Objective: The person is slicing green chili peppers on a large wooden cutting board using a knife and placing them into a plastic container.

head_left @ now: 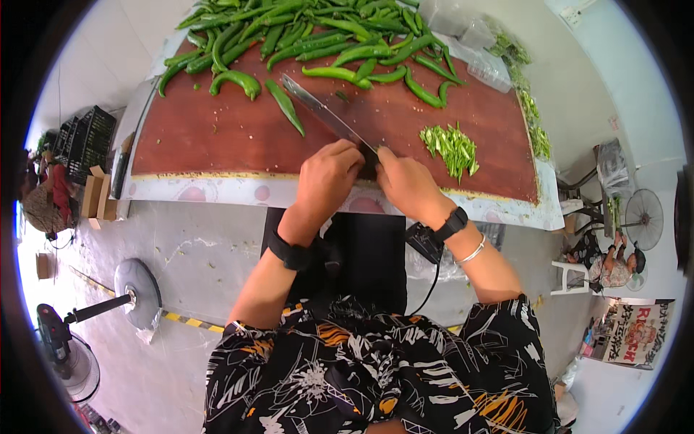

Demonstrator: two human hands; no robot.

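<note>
A long-bladed kitchen knife (325, 112) lies slanted over the reddish-brown cutting board (217, 148), its tip toward the far left. My right hand (412, 184) is closed round its handle end, close to the board's near edge. Beside it, my left hand (329, 177) has its fingers curled in near the blade's base; whatever they hold, if anything, is hidden. One green chili pepper (285, 108) rests alone just left of the blade. Right of my hands sits a small pile of sliced green chili (450, 148).
A large heap of whole green chilies (325, 43) covers the board's far side. Clear plastic boxes (488, 72) stand at the far right. A pedestal fan (69, 354) is on the floor at left, and black crates (83, 141) are stacked beyond. Another person (611, 267) sits at right.
</note>
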